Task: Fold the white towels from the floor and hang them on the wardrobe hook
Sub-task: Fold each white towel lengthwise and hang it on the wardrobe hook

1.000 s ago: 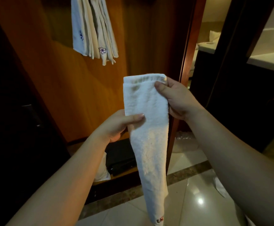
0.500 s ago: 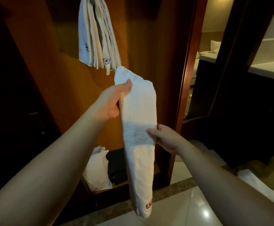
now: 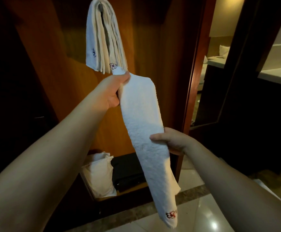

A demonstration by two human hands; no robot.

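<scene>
A white towel (image 3: 144, 128), folded into a long narrow strip with a red flower emblem near its lower end, hangs slanted in front of me. My left hand (image 3: 110, 91) grips its top edge, just below several folded white towels (image 3: 103, 36) that hang inside the wooden wardrobe; the hook itself is hidden. My right hand (image 3: 171, 141) pinches the strip at its middle from the right side.
A white bag (image 3: 100, 174) and a dark box (image 3: 128, 171) sit on the wardrobe's bottom shelf. The wardrobe's right door edge (image 3: 193, 72) stands close to the towel. More white cloth (image 3: 267, 190) lies on the shiny tiled floor at the right.
My left hand took the towel's top edge and lifted it toward the hanging towels. My right hand let go of the top and slid down to the towel's middle.
</scene>
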